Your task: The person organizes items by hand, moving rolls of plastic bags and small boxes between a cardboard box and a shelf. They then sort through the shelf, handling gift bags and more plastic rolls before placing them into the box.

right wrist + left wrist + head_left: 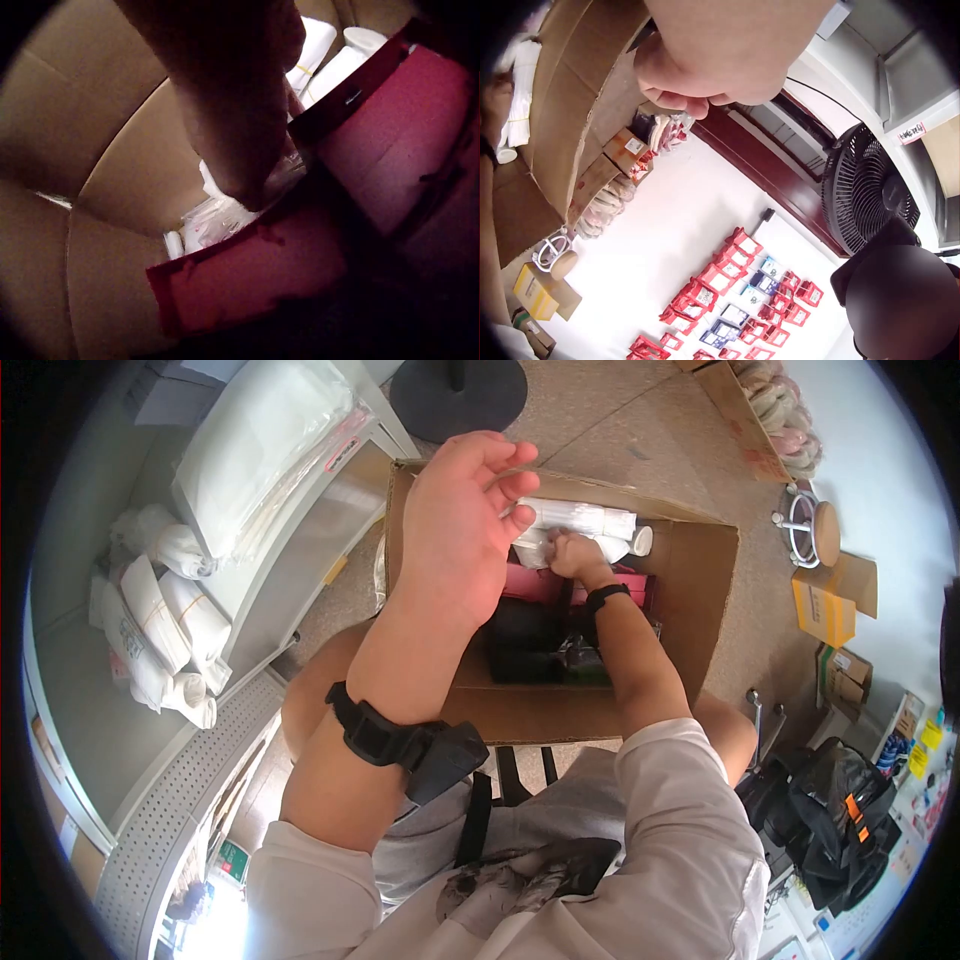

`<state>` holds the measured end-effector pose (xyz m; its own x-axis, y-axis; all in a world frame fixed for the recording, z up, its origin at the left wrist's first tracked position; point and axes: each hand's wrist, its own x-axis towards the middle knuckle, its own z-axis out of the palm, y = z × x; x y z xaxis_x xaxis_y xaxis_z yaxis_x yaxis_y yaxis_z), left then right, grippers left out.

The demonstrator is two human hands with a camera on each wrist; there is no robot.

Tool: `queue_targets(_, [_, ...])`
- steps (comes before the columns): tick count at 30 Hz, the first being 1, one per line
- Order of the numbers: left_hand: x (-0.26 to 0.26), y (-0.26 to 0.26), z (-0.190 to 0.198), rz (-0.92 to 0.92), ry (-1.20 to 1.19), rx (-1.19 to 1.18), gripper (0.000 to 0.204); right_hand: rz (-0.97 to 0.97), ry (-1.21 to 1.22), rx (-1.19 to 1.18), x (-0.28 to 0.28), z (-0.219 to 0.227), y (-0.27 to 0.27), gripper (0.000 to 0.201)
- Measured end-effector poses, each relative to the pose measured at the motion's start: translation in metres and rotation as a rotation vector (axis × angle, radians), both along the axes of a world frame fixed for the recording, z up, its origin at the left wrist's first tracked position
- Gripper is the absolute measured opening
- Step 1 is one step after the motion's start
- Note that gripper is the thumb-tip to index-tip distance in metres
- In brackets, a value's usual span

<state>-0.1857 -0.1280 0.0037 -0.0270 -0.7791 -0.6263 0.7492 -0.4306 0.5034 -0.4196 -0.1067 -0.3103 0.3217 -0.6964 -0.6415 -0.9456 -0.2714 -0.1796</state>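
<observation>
Right hand (pixel 575 555), deep in the cardboard box (pixel 700 610), clenches a white plastic-wrapped roll bundle (pixel 585 520) just past its fingertips, likely light, soft, slippery, best gripped mid-bundle; left hand (pixel 465 510) hovers above, fingers loosely curled, empty.

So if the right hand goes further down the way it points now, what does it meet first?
Most likely the white plastic-wrapped rolls at the far wall of the cardboard box: the right hand already reaches among them, beside the red boxes. Depth is unclear.
</observation>
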Motion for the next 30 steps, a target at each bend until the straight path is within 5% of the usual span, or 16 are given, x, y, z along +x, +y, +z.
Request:
queue_targets(8, [0.006, 0.001, -0.003, -0.002, 0.003, -0.003, 0.01, 0.135, 0.149, -0.321, 0.007, -0.032, 0.004, 0.031])
queue_targets(15, [0.006, 0.002, -0.006, -0.004, 0.005, 0.01, 0.012, -0.04, 0.214, -0.278, 0.013, -0.039, 0.014, 0.033])
queue_targets(18, [0.002, 0.006, -0.008, -0.012, 0.011, -0.033, 0.012, 0.038, 0.278, -0.195, 0.012, -0.044, 0.01, 0.034])
queue_targets(22, [0.0, 0.002, -0.002, -0.048, -0.066, 0.027, 0.009, 0.019, 0.19, -0.206, 0.012, -0.002, -0.004, 0.029])
queue_targets(28, [-0.005, 0.005, -0.006, -0.17, -0.305, -0.067, 0.02, -0.199, -0.139, -0.434, -0.025, 0.134, -0.018, 0.027])
queue_targets(30, [-0.006, 0.008, -0.024, -0.234, -0.414, -0.142, 0.027, -0.364, -0.326, -0.324, -0.023, 0.215, -0.026, 0.026])
